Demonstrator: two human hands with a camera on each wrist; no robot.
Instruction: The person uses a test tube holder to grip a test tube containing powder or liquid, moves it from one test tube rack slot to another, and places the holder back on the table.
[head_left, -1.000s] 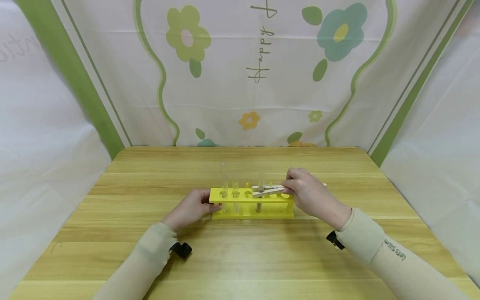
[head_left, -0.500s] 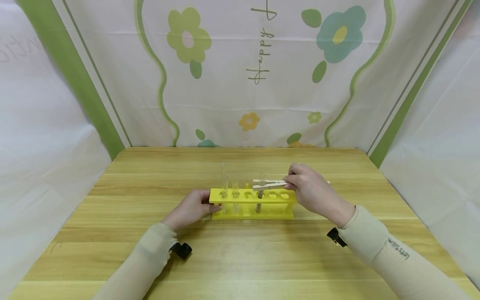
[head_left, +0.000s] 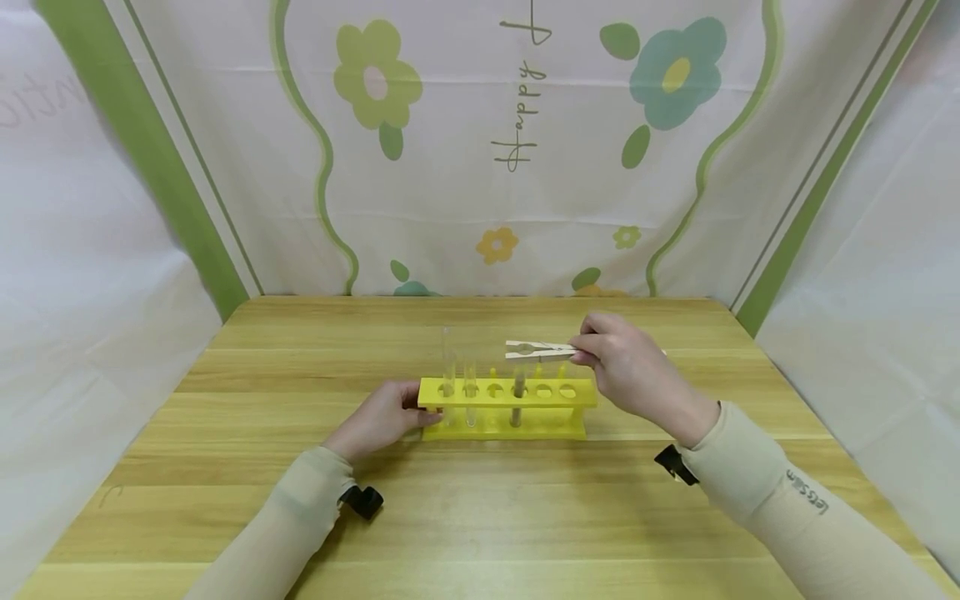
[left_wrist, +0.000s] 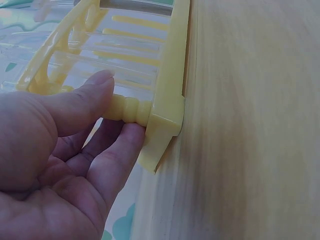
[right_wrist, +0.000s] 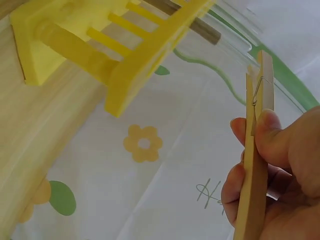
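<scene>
A yellow test tube rack (head_left: 480, 432) stands on the table. My left hand (head_left: 381, 418) grips its left end post (left_wrist: 129, 107) between thumb and fingers. Two clear test tubes (head_left: 448, 367) stand upright in the leftmost holes. A third test tube (head_left: 517, 408), with dark grey-brown contents, sits in the fourth hole. With my right hand (head_left: 633, 373) I hold a wooden test tube clamp (right_wrist: 256, 165), pinched near its wire spring. Its tips are close to the mouth of that third tube in the right wrist view.
The rack's two right holes (head_left: 556, 390) hold no tube, and yellow pegs rise behind. A light wood table (head_left: 480, 517) lies under everything. Printed cloth (head_left: 450, 183) hangs at the back and sides.
My right hand has raised the test tube clamp from just over the rack's top up along the dark-filled tube to its mouth. That tube stays in its hole; my left hand keeps its grip.
</scene>
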